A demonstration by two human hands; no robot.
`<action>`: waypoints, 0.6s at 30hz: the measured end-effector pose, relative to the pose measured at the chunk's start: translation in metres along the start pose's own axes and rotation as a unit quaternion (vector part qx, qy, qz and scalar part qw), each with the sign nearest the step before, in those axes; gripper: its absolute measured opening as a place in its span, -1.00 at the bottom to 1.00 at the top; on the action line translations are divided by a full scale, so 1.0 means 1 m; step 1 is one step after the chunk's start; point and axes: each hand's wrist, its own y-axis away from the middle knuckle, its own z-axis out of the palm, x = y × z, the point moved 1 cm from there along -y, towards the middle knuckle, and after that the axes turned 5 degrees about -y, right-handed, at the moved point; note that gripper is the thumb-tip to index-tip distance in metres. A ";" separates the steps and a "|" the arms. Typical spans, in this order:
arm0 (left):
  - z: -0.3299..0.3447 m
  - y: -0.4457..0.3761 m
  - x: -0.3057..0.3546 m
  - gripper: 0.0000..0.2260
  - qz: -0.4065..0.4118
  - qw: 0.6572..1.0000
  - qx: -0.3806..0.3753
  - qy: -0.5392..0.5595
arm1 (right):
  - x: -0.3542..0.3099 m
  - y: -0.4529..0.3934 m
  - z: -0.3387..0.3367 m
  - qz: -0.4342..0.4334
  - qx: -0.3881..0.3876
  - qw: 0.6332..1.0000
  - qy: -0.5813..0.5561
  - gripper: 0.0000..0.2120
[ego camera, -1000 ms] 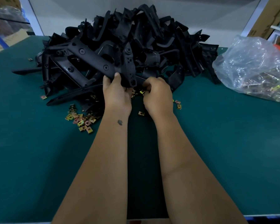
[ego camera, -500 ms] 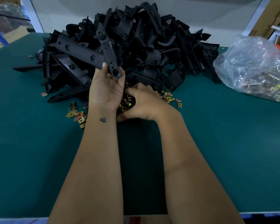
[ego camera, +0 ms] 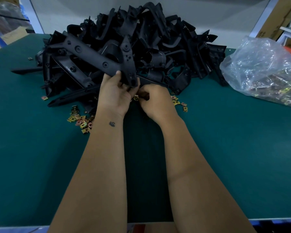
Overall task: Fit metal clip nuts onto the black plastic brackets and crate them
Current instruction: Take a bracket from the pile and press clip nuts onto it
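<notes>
We're mid-fit: left hand (ego camera: 115, 95) grips a bracket (ego camera: 97, 59) in front of the pile (ego camera: 158, 47), right hand (ego camera: 155, 101) pinches a clip nut (ego camera: 136, 98) just under its tip. Next we'd line the nut up and push it on.

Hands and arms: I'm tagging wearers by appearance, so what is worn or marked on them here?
Both forearms are bare, with no sleeves in view. The left hand and right hand wear no gloves, and no rings or watch show. A small dark swan-shaped mark sits at the left wrist.
</notes>
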 end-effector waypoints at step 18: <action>0.005 -0.008 -0.014 -0.90 -0.029 0.997 0.018 -0.067 | 0.006 -0.005 -0.009 0.179 0.187 0.793 -0.551 -0.79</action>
